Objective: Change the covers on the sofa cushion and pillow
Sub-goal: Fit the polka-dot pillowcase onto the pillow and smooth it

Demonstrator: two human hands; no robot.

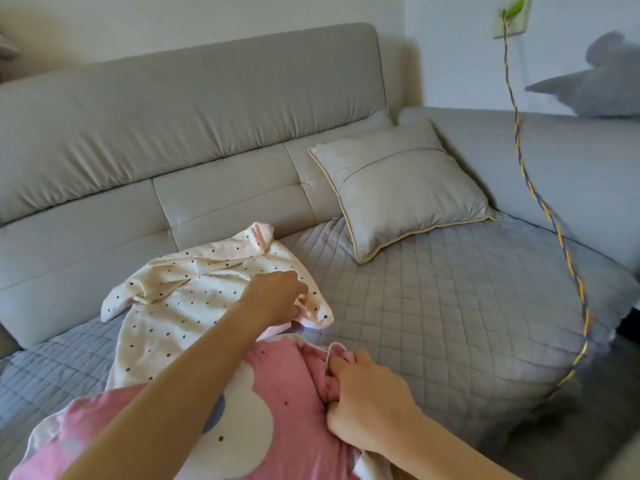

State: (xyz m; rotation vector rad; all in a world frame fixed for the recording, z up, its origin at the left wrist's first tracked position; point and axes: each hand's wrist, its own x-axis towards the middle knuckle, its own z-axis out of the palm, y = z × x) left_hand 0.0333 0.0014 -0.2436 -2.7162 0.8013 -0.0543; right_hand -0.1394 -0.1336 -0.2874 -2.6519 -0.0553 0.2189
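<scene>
A person bends over a grey sofa (194,109), whose seat lies under a quilted grey mat (450,306), midway through changing its soft covers. A grey pillow (398,188) leans in the far right corner against the backrest, untouched and well apart from both hands. Nearest the camera lies a pink cover (284,382) printed with a white cloud shape, and it looks plump, as if filled. Just beyond it, at centre left, a limp cream cover with dark dots (180,299) is spread on the mat; whether the two fabrics are joined cannot be told. The step in hand appears to be working a cover at its open end, though these pictures do not settle whether it is going on or coming off. The left hand (273,299) reaches far across the pink cloth, arm outstretched, its fingers (298,308) curled and pinching the dotted cover's near right hem. The right hand (367,400) sits nearer, knuckles up, its fingers (337,370) closed around a bunched fold at the pink cover's far edge. The next move likely calls for both hands to pull against each other, to find and spread the opening. A braided cord (540,202) hangs at right.
</scene>
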